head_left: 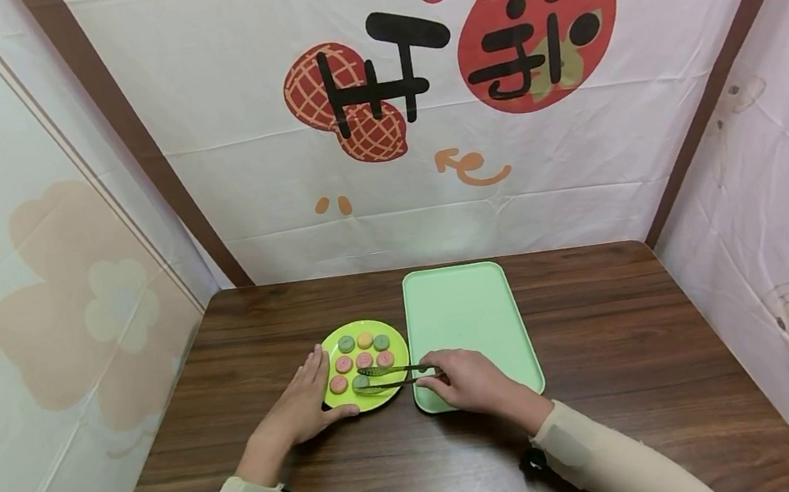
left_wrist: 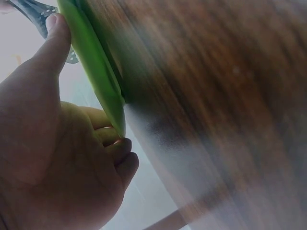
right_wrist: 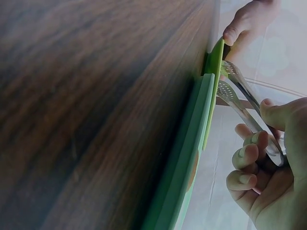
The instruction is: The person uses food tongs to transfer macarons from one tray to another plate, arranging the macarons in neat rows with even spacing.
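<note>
A bright green round plate (head_left: 395,334) holds several macarons in pink, green and yellow. My left hand (head_left: 305,406) rests against the plate's left side, fingers straight along the rim and thumb at its front edge. In the left wrist view, the thumb (left_wrist: 56,36) touches the plate's rim (left_wrist: 93,67). My right hand (head_left: 469,378) grips metal tongs (head_left: 400,369) with perforated tips, also visible as tongs (right_wrist: 244,96) in the right wrist view. The spread tips reach over the plate's front, around a green macaron (head_left: 361,382) in the front row.
Right of the plate lies a light green rectangular tray (head_left: 459,304), partly under my right hand. Both sit on a dark wood table (head_left: 606,351). Printed white cloth (head_left: 263,172) hangs behind the table and on both sides.
</note>
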A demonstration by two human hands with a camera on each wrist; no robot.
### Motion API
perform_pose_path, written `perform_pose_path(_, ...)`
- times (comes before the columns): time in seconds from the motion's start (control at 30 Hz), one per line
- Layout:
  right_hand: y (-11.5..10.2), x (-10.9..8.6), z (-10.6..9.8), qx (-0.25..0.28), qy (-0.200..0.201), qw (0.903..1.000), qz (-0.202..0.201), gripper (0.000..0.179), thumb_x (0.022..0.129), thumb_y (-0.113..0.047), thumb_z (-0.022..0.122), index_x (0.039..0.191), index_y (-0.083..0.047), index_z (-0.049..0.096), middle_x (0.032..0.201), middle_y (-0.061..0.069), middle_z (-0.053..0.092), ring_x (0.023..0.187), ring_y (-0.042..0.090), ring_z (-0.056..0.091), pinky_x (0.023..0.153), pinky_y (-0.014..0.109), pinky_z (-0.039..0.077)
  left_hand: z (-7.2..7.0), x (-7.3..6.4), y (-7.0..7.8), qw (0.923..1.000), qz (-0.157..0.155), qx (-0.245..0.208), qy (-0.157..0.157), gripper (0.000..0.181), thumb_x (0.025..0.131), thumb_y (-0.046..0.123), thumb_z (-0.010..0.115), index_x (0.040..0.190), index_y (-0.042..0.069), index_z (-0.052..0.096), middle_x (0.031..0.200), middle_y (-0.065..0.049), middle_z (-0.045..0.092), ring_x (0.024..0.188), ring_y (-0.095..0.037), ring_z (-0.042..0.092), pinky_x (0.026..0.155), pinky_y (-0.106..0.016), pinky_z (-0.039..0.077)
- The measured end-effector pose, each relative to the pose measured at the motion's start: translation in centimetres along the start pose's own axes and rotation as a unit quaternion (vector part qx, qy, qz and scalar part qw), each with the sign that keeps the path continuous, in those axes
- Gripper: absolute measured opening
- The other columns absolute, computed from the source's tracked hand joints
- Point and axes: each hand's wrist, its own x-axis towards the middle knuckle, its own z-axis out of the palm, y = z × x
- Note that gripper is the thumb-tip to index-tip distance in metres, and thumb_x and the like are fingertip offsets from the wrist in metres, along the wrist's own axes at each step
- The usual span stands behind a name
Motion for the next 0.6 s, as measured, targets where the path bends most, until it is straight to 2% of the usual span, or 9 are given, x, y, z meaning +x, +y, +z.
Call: perform_pose_path(0.6,-0.33,-0.08,-0.38,0.006,-0.005,0.9999,0.01,0.032,0.107,-0.035,0.071,0.123,-0.008,0.076,0.094,-0.003,0.076,0.078,0.006,0.067,0.068,0.03,0.059,-0.21,-0.05,0.13,1.0,0.003,0.001,-0.005,0.121,0.096,0.068,0.069,0.167,-0.012,0.012,0.176,-0.032,0.005,0.163,-0.046,0.011,0.132,-0.06,0.018)
